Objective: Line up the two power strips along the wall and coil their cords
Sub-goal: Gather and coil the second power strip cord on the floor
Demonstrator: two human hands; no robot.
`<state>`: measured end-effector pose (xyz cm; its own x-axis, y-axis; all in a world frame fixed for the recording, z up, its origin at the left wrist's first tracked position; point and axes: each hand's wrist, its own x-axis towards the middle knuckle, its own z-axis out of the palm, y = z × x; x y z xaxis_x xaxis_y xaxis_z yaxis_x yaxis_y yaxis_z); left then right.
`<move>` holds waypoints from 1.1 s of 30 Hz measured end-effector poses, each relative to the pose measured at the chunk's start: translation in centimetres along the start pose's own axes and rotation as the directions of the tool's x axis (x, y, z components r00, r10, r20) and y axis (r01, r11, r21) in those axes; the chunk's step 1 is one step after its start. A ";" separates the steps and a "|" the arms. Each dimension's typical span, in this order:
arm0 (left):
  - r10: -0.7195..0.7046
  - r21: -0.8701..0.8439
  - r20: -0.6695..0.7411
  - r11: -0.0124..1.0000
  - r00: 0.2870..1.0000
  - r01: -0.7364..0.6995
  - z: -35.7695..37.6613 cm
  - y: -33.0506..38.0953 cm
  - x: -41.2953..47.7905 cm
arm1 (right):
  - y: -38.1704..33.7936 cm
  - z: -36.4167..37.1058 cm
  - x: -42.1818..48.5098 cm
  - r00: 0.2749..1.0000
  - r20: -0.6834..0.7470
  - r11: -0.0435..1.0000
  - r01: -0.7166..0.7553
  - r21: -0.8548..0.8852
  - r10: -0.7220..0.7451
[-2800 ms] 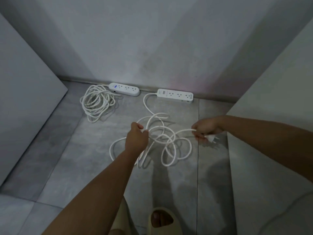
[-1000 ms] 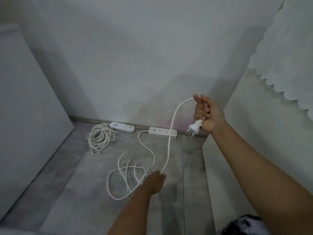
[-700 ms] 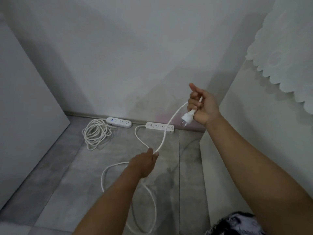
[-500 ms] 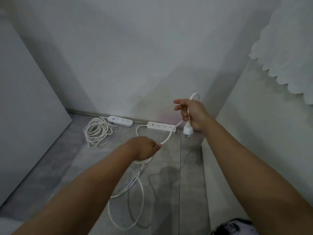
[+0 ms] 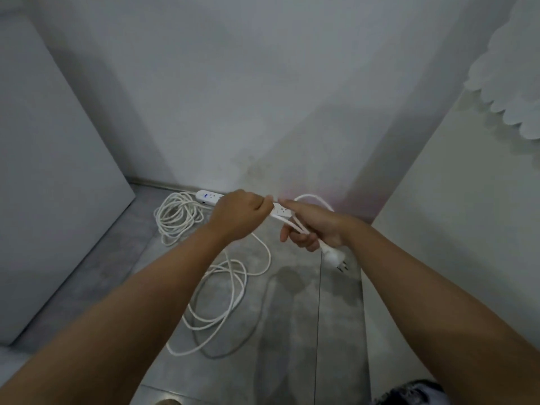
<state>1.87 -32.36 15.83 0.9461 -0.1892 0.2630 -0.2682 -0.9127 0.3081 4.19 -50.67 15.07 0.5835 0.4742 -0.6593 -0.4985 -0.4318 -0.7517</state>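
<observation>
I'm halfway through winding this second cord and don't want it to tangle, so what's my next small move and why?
Probably slide the left hand back down the cord to draw up the next length, then bring it over as another loop. The right hand already holds a first loop with the plug hanging below it, while most of the cord lies loose on the floor.

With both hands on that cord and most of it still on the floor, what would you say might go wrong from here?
1. The loose cord lies in crossing loops on the floor; pulling more of it up with the left hand may tighten them into a snag.
2. That pull could drag the right power strip off its line along the wall.
3. The plug hangs free below the right hand and might swing into the loops held there.
</observation>
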 end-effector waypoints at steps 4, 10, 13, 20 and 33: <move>-0.040 0.008 -0.072 0.999 0.997 0.040 -0.3 -0.3 0.5 | -0.6 1.5 -0.4 0.968 0.241 0.997 -0.077 0.019 0.070; -0.356 -0.314 0.032 0.883 0.934 0.348 0.3 -3.4 0.7 | -1.6 0.9 -1.1 0.686 0.716 0.950 -0.123 0.288 -0.129; -0.440 -0.466 0.253 0.725 0.862 0.507 2.8 -3.9 -0.5 | -3.4 1.1 -1.6 0.563 0.732 0.817 -0.163 0.554 -0.384; -0.224 -0.556 0.686 0.452 0.692 0.697 6.5 0.4 -3.2 | -6.8 -0.5 -3.7 0.562 0.377 0.472 0.027 0.881 -0.736; -0.159 0.125 0.845 0.987 0.510 0.102 8.5 1.4 -8.8 | -3.2 -6.9 -2.2 0.722 -0.586 0.079 0.652 0.754 -0.368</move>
<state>-5.33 -35.04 6.16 0.6792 -0.2570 -0.6875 -0.1456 -0.9652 0.2171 8.95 -55.60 19.06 0.9803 0.0518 -0.1907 -0.1425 0.8539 -0.5006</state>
